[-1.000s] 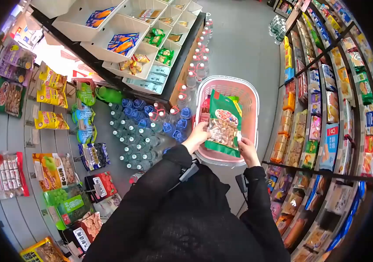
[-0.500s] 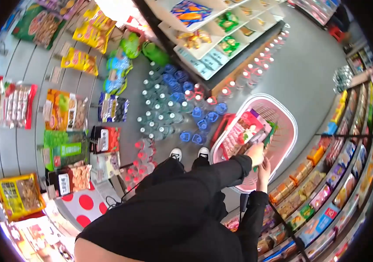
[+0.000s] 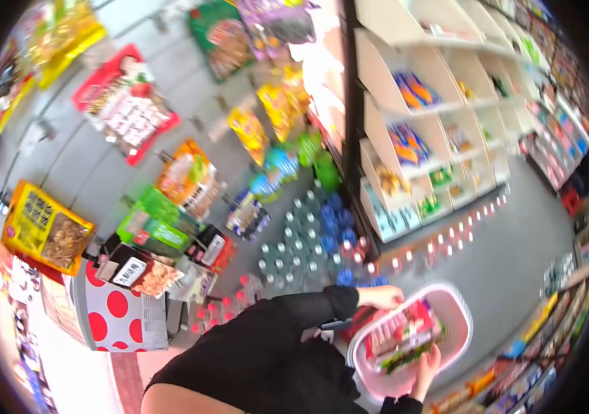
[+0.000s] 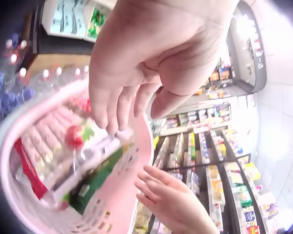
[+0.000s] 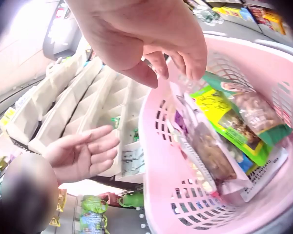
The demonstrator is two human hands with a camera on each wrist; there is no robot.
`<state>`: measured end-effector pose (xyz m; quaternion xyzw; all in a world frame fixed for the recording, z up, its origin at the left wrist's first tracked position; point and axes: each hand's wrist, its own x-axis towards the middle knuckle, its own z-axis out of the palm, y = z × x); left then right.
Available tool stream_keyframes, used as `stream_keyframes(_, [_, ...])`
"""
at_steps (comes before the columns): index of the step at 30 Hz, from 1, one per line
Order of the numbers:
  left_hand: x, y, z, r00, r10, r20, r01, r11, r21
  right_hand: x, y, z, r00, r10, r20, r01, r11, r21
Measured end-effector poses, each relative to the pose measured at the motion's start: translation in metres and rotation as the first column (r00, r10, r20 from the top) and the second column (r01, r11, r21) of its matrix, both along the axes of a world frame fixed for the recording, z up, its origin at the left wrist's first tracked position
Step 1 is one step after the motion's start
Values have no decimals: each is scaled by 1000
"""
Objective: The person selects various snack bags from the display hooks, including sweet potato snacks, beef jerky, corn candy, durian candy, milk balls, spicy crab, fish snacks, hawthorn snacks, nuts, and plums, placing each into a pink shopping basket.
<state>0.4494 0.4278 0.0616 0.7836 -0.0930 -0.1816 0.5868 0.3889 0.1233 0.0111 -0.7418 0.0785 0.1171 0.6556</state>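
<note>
A pink slatted basket (image 3: 456,330) with a white rim holds several snack bags. My left hand (image 3: 379,297) hovers at its far-left rim, fingers loosely bent and holding nothing. Over the near-right side is my right hand (image 3: 427,371), its fingers relaxed above the opening in the right wrist view. Inside lie a green nut bag (image 5: 256,109), a bright yellow-green bag (image 5: 229,122) and a pale bag with a brown picture (image 5: 212,151). A pink-and-red bag with a strawberry picture (image 4: 53,131) shows in the left wrist view.
Bottles with white caps (image 3: 294,241) stand on the floor left of the basket. Behind them rises a rack of white bins (image 3: 418,131). Snack bags hang on the slatted wall (image 3: 66,131) at left. Snack shelves (image 3: 536,359) line the right side.
The green nut bag, held in both hands a second ago, has gone down into the basket and been let go. Both hands have drawn apart. The head view has swung left.
</note>
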Motion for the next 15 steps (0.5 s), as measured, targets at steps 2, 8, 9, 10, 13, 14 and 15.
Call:
stream_keyframes(2, [5,71,28,981,36,190,-66,986,152,38,8,3,981,105,161,-101,994,-34])
stream_keyframes(8, [1,237,174,984,89,153,-153,863,482,91,114,155,919,218,328,-235,972,13])
stream_keyframes(9, [4,258,196,980,65,187,-148,867,476,100,127,171,882,269,387,-277,960,-35])
stream_keyframes(10, [3,275,224,968,58,244,-173,860,480,107,143,185,846,287,450,-302,952,-39])
stream_keyframes(13, [21,328,285,899,129,418,-301,876,377,118,194,238,777,293,557,-340,940,-20])
stream_keyframes(14, [29,346,299,842,232,488,-423,845,328,118,214,253,760,283,585,-354,935,7])
stream_keyframes(15, [49,373,310,808,241,537,-439,854,278,119,234,263,753,284,594,-354,935,3])
